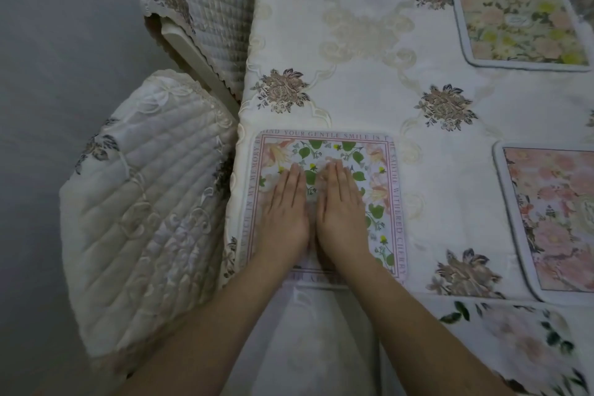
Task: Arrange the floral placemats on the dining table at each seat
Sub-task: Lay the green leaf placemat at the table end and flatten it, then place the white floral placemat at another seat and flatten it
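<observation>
Placemat lies under left hand and right hand, both pressing flat, fingers straight.

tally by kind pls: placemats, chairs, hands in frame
Placemats: 4: lettered-border mat, yellow-flower mat, pink-flower mat, green-leaf mat partly cut off at the bottom right
Chairs: 2: near chair, far chair
Hands: 2: left hand, right hand, both flat on the lettered-border mat
Total: 8
</observation>
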{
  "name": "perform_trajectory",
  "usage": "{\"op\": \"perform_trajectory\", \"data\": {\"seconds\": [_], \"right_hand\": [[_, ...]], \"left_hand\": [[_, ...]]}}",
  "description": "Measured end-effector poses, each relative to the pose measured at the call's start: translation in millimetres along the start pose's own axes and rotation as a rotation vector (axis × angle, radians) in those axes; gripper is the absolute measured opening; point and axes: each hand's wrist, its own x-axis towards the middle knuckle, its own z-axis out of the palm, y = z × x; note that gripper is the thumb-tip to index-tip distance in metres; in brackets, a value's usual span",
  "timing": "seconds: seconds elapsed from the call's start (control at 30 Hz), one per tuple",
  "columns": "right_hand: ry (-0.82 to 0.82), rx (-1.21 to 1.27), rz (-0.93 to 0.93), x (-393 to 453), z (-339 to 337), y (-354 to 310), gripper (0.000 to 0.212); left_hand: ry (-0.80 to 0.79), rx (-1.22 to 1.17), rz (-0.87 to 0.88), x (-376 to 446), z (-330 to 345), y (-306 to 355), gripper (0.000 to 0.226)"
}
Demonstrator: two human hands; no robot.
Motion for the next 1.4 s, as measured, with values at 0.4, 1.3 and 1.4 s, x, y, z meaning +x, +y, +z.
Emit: {"op": "perform_trajectory", "data": {"seconds": [0.4,1.3,1.4], "right_hand": [[-0.146,-0.242,0.011,-33.3,-16.6,57.3,0.061],[-0.152,-0.200,0.147,-193.2,-138.6,26.5,0.056],[-0.115,-0.183,0.178,-219.5,-145.6,31.4,0.057]], "left_hand": [[-0.104,0.099,0.002,-46.3,-12.5,-54.5,0.063],[-0.182,0.178,0.247,-135.7,-89.9,12.0,0.071],[-0.202,0.186,0.309,-155.8,-86.1,31.7,0.068]]}}
